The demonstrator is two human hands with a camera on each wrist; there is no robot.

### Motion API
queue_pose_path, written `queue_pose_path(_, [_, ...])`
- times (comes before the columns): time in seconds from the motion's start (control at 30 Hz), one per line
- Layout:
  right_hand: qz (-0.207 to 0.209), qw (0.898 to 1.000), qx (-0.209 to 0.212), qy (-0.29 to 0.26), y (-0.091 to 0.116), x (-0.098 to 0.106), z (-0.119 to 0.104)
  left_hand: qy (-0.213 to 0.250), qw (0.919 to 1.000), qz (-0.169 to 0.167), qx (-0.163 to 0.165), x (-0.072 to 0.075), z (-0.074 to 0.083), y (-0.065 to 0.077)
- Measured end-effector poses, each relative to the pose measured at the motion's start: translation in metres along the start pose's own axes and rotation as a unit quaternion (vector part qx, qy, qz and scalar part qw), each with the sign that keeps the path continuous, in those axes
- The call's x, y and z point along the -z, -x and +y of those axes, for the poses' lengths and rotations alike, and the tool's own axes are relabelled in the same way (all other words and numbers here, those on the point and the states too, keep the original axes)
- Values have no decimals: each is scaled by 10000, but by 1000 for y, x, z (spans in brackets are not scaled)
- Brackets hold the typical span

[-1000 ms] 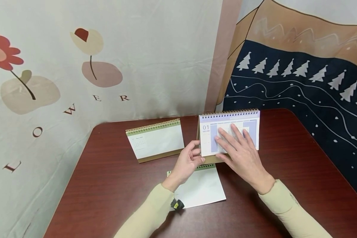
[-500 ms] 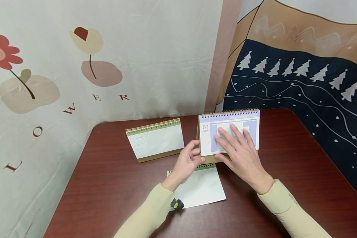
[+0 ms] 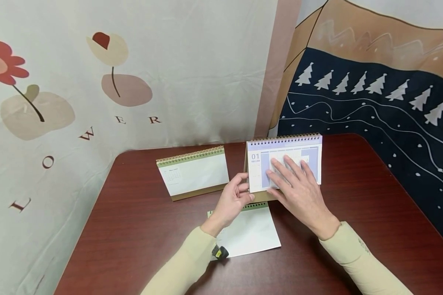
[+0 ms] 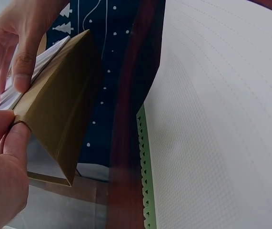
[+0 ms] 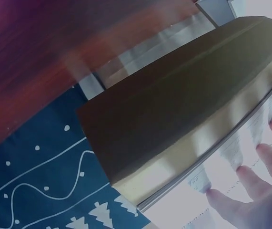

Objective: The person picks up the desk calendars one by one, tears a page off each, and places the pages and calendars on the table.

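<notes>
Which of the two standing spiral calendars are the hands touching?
The purple and white paper calendar marked 01; the green and white paper calendar, farther left, stands untouched.

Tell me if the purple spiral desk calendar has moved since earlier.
No; the purple spiral desk calendar shows no visible shift against the table's far edge.

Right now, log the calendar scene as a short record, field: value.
left hand: pinches the lower left corner of the purple calendar
right hand: rests on the calendar's front page, fingers spread
purple calendar: stands tented, front page marked 01
green calendar: stands tented, left of the purple one in the head view
loose sheet: flat, nearer the person, green holed edge, partly under the left arm
table: reddish-brown
backdrop: pale flower cloth, dark tree cloth
</notes>
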State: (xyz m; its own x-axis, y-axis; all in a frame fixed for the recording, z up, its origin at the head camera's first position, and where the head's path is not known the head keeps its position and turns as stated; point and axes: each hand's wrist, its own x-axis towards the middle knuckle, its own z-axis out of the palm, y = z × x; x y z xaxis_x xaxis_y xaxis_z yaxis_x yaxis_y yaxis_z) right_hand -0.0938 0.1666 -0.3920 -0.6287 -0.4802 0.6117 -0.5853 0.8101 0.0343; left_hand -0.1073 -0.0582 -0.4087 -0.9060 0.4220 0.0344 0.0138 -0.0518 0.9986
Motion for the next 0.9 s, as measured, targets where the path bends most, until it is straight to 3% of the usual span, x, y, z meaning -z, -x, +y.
queue_pose_path(0.3, [26, 10000, 29, 21, -1, 0, 0, -39, 10000, 3, 5, 0, -1, -1])
queue_pose_path(0.53, [429, 9988, 205, 68, -1, -2, 0, -44, 10000, 17, -34, 0, -2, -1])
queue_pose_path(0.9, [716, 9966, 386, 115, 1, -6, 0, -6, 10000, 9, -16, -1, 0, -1])
